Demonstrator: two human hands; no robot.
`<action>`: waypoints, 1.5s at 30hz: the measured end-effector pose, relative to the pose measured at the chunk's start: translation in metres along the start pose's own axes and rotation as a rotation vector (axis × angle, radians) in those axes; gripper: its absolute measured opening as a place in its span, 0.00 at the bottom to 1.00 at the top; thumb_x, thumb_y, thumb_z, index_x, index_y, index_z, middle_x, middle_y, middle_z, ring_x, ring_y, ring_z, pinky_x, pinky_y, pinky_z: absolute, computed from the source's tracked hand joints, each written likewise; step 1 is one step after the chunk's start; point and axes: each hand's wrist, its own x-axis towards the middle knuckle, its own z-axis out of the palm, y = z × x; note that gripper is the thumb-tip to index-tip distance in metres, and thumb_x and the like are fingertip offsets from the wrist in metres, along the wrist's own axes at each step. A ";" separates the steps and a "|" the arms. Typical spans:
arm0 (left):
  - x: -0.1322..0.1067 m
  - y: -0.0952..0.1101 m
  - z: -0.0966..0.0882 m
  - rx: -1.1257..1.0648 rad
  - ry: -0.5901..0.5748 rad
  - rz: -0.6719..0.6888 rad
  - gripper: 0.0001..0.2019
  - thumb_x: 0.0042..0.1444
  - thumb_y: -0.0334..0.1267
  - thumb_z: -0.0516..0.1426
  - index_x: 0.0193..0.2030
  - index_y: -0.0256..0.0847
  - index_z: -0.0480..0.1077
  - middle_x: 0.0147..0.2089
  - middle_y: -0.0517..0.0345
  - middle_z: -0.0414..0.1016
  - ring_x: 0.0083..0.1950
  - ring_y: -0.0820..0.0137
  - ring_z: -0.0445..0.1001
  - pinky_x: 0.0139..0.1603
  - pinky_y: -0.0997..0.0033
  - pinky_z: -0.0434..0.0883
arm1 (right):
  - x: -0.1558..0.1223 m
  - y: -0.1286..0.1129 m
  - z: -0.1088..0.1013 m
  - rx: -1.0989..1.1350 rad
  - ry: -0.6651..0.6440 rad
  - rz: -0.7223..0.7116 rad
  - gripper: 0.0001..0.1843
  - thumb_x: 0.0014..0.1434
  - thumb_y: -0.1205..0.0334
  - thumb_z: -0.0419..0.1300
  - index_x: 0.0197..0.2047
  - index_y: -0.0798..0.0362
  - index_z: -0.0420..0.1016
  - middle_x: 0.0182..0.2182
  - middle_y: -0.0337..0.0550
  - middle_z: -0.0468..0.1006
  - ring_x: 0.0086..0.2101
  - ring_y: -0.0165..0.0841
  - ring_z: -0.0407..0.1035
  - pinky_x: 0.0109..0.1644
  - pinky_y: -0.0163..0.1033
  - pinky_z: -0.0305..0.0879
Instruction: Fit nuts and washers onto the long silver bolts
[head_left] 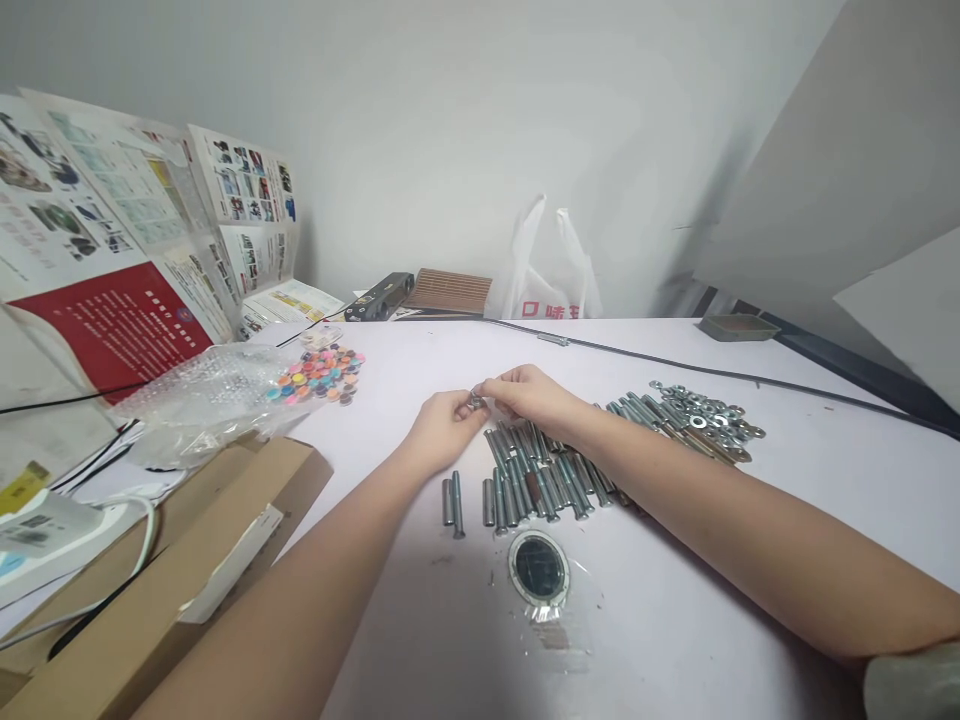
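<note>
Low in the frame, a round black disc lies on the worktop; above it, my row of bolts. At centre, my left hand and right hand pinch one small metal piece between closed fingertips. I should keep both grips steady and square. Washers wait right.

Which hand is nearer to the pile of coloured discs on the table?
Left. The left hand is to the right of the coloured discs, with bare table between them. The right hand is farther right still, fingertips meeting the left hand's over a small metal part.
</note>
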 end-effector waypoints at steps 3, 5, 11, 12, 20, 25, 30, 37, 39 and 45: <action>-0.001 0.000 0.000 0.004 0.001 -0.002 0.15 0.55 0.47 0.55 0.28 0.37 0.64 0.25 0.63 0.60 0.28 0.75 0.59 0.30 0.72 0.57 | 0.000 -0.001 0.000 -0.035 0.069 -0.008 0.17 0.54 0.51 0.60 0.25 0.56 0.67 0.18 0.38 0.62 0.19 0.24 0.54 0.22 0.33 0.50; -0.001 0.000 -0.001 0.003 0.001 0.005 0.15 0.56 0.48 0.55 0.27 0.37 0.63 0.24 0.64 0.59 0.27 0.75 0.58 0.29 0.72 0.56 | -0.001 0.000 0.000 -0.065 0.095 -0.043 0.13 0.55 0.54 0.60 0.34 0.57 0.72 0.21 0.39 0.67 0.21 0.26 0.59 0.24 0.33 0.55; 0.000 -0.004 -0.001 -0.037 -0.006 0.022 0.18 0.56 0.50 0.54 0.26 0.37 0.61 0.24 0.63 0.59 0.27 0.76 0.58 0.28 0.73 0.55 | -0.002 0.007 0.002 -0.243 -0.019 -0.391 0.17 0.59 0.61 0.57 0.50 0.55 0.75 0.37 0.45 0.78 0.37 0.32 0.70 0.42 0.39 0.66; 0.001 -0.004 -0.001 -0.049 -0.011 0.028 0.18 0.57 0.50 0.54 0.27 0.37 0.62 0.24 0.63 0.60 0.27 0.75 0.58 0.28 0.73 0.55 | -0.002 0.008 0.002 -0.262 -0.021 -0.423 0.15 0.59 0.62 0.57 0.48 0.55 0.76 0.40 0.45 0.78 0.39 0.33 0.70 0.45 0.40 0.65; 0.001 -0.004 -0.001 -0.097 -0.042 0.038 0.18 0.57 0.50 0.54 0.27 0.36 0.64 0.24 0.64 0.57 0.27 0.76 0.56 0.28 0.74 0.54 | -0.008 0.010 -0.002 -0.319 0.078 -0.436 0.17 0.56 0.55 0.62 0.45 0.56 0.76 0.39 0.46 0.77 0.38 0.34 0.70 0.45 0.42 0.66; 0.002 -0.007 0.000 -0.097 -0.038 0.059 0.14 0.56 0.45 0.54 0.26 0.36 0.62 0.24 0.64 0.59 0.27 0.76 0.57 0.28 0.74 0.55 | -0.008 0.017 -0.004 -0.407 0.050 -0.541 0.27 0.59 0.53 0.61 0.60 0.51 0.69 0.52 0.51 0.72 0.51 0.39 0.66 0.56 0.50 0.63; 0.003 -0.007 0.001 -0.121 -0.054 0.062 0.10 0.54 0.41 0.55 0.32 0.34 0.69 0.27 0.62 0.64 0.29 0.74 0.60 0.31 0.73 0.58 | -0.008 0.018 -0.002 -0.393 -0.021 -0.611 0.23 0.59 0.57 0.61 0.57 0.51 0.72 0.51 0.49 0.73 0.53 0.38 0.66 0.59 0.50 0.61; 0.002 -0.006 -0.001 -0.109 -0.058 0.046 0.11 0.55 0.42 0.55 0.33 0.34 0.70 0.26 0.63 0.61 0.28 0.75 0.58 0.30 0.73 0.57 | -0.015 0.020 -0.003 -0.399 0.029 -0.620 0.21 0.59 0.58 0.61 0.56 0.52 0.73 0.50 0.49 0.73 0.52 0.36 0.66 0.59 0.48 0.61; 0.001 -0.005 -0.002 -0.102 -0.056 0.031 0.12 0.55 0.43 0.56 0.33 0.34 0.70 0.26 0.63 0.60 0.28 0.75 0.58 0.30 0.73 0.56 | -0.018 0.021 -0.005 -0.433 0.060 -0.617 0.20 0.59 0.58 0.61 0.55 0.51 0.73 0.49 0.48 0.73 0.52 0.37 0.66 0.60 0.49 0.60; 0.001 -0.002 -0.001 -0.081 -0.048 0.024 0.16 0.55 0.48 0.56 0.30 0.35 0.68 0.25 0.64 0.57 0.27 0.76 0.56 0.28 0.74 0.54 | -0.026 0.024 -0.006 -0.421 0.159 -0.585 0.14 0.59 0.59 0.60 0.49 0.50 0.74 0.49 0.47 0.72 0.52 0.37 0.65 0.60 0.50 0.60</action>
